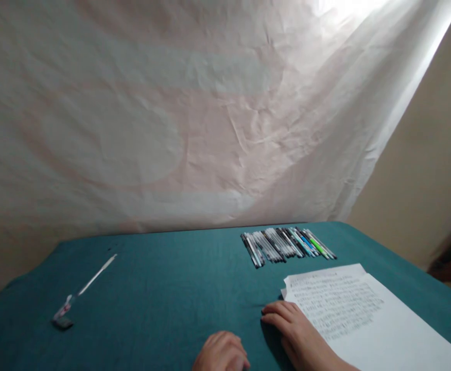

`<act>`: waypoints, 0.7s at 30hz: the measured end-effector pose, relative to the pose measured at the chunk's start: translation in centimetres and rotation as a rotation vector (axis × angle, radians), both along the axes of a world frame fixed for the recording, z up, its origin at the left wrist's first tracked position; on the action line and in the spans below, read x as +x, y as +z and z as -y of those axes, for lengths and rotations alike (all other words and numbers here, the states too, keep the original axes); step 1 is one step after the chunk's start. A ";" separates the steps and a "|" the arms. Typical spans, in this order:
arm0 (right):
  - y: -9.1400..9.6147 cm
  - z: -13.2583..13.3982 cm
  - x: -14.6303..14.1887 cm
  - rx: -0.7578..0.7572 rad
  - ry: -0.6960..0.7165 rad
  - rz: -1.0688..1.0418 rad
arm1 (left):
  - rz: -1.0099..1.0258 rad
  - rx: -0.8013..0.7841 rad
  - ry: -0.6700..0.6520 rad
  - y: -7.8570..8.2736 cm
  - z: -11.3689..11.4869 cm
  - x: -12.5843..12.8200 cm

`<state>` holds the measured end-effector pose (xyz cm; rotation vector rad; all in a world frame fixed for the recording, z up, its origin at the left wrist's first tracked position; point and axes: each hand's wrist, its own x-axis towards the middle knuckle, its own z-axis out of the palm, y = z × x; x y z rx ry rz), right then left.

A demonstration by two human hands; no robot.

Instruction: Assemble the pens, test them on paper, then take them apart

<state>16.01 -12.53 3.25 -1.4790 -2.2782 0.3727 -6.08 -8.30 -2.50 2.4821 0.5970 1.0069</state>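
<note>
My left hand [221, 353] is at the bottom edge of the head view, its fingers curled inward over the cloth. Whatever may be inside it is hidden. To its right, my right hand [300, 332] rests beside the left edge of a white paper sheet [395, 330], fingers stretched leftward and low over the cloth. Rows of handwriting cover the upper left part of this sheet. Another sheet seems to lie beneath, as a corner [283, 292] sticks out at the left.
A green cloth [163, 293] covers the table. Several pens [274, 246] lie side by side at the back right. On the left are a thin white pen-like stick [98, 274], a crumpled clear wrapper and a small dark block [62, 323]. A pale sheet [210, 129] hangs behind.
</note>
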 end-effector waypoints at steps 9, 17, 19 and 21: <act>-0.4 -0.1 -0.2 0.047 0.001 -0.006 | -0.014 -0.044 0.014 -0.3 0.2 0.1; 0.4 0.7 -1.0 0.072 -0.048 -0.013 | -0.111 -0.150 -0.008 2.8 0.9 -0.2; 1.2 0.6 -1.2 0.095 -0.076 -0.048 | -0.125 -0.160 -0.012 3.3 1.1 -0.3; 2.2 -0.4 -1.1 0.134 -0.096 -0.060 | -0.140 -0.172 -0.010 3.8 1.3 -0.3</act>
